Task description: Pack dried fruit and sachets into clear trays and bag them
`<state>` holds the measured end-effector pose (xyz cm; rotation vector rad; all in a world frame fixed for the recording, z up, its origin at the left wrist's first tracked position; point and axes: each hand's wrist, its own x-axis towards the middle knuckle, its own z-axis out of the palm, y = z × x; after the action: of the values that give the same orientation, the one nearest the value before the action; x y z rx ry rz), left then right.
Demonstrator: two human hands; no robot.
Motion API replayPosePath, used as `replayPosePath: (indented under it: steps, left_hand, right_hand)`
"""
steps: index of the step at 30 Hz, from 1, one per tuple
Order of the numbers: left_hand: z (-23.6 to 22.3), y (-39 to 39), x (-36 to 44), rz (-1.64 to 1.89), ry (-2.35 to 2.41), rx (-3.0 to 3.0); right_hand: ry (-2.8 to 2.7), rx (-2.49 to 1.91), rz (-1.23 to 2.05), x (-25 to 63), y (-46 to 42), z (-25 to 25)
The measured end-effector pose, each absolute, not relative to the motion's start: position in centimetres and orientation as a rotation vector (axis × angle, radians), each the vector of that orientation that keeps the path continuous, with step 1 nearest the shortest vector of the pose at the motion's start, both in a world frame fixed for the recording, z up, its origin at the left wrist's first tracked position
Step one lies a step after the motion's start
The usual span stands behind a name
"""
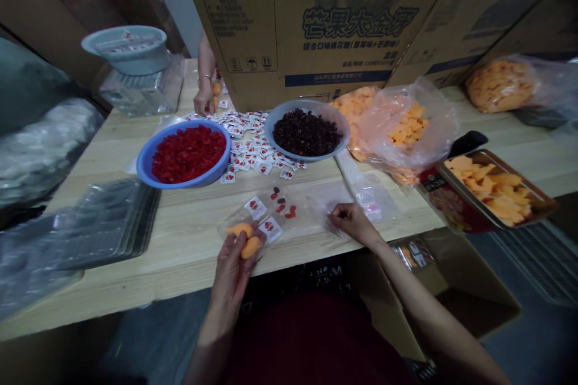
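My left hand (232,267) rests at the near table edge, fingers closed on the end of a clear plastic tray (262,216) holding two orange fruit pieces (246,239), small sachets (263,216) and a few red and dark berries (282,204). My right hand (354,221) pinches the edge of a clear plastic bag (329,201) lying flat on the wood just right of the tray.
A blue bowl of red fruit (187,153), a grey bowl of dark berries (307,131), scattered sachets (248,147), bags of orange pieces (397,123), a metal tray of orange pieces (494,186), stacked clear trays (90,222). Another person's hand (204,99) works at the far side by cardboard boxes (316,18).
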<state>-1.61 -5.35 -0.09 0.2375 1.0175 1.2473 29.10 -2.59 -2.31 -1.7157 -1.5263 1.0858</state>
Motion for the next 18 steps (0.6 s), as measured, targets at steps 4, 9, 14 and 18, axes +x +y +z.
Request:
replayPosePath:
  steps: [4,9,14,18]
  left_hand:
    - [0.1,-5.7,1.1,1.169,1.011,0.287]
    - [-1.0,-6.9,2.4,1.080,1.033,0.352]
    - [-1.6,-7.7,2.1,1.074,1.115,0.402]
    - [-1.4,-7.6,2.4,1.066,1.143,0.451]
  right_hand:
    - [-1.480,-1.671,1.126,28.6,-2.8,-2.7]
    - [-1.378,-1.655,1.107,28.3,-3.6,-3.3]
    - [-1.318,-1.690,1.020,27.5,-4.8,-3.3]
    - [-1.384,-1.742,0.818,26.2,-5.3,-2.9]
